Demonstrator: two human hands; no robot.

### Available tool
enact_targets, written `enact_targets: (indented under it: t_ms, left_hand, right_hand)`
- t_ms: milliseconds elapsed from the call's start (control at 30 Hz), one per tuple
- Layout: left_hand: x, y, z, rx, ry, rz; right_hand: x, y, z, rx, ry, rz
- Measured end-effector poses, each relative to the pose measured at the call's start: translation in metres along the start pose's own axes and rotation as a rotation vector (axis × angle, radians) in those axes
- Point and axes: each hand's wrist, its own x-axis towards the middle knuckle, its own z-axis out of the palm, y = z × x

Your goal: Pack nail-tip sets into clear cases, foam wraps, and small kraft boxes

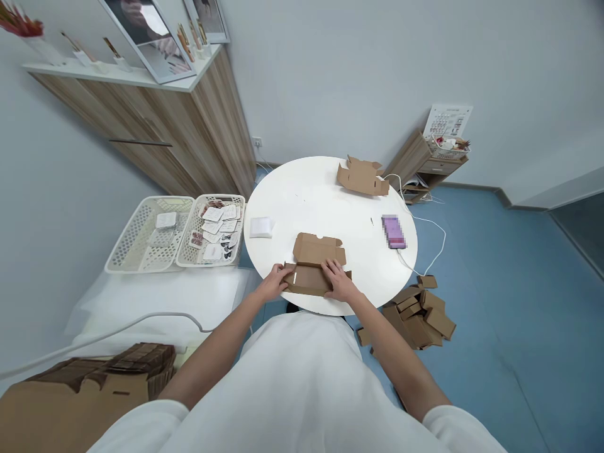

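A brown cardboard box (309, 277), partly folded with its lid flap standing open toward the far side, lies at the near edge of the white round table. My left hand (272, 283) is closed on the box's left end, thumb and fingers at the side flap. At the right end, my right hand (340, 282) grips the box, with its fingers over the inside and its thumb at the front wall. Beyond it, an unfolded cardboard box blank (362, 176) rests near the table's far edge. A stack of white sheets or packets (261, 227) sits left of the box.
A purple phone (393, 231) with a white cable lies on the table's right (377, 270). Left stand two white baskets, one (184, 251) with cards and small packs, another (120, 245). Folded boxes (419, 318) are heaped on the floor; more cardboard (70, 402) is lower left.
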Motion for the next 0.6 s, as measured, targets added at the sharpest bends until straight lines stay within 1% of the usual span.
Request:
enact_targets:
  t_ms: [167,333,433,600]
  left_hand:
    - [0.004,0.005,0.002,0.139,0.042,-0.033]
    - [0.010,0.012,0.005,0.248,0.034,-0.106]
    - [0.011,0.013,0.009,0.237,0.075,-0.120]
    - [0.002,0.012,0.016,0.136,0.211,-0.084]
  right_hand:
    - [0.001,0.001,0.003,0.010,0.001,-0.007]
    - [0.002,0.003,0.005,0.044,0.020,-0.038]
    - [0.002,0.005,0.006,0.059,0.037,-0.054]
    - [0.000,0.005,0.009,0.079,0.056,-0.090]
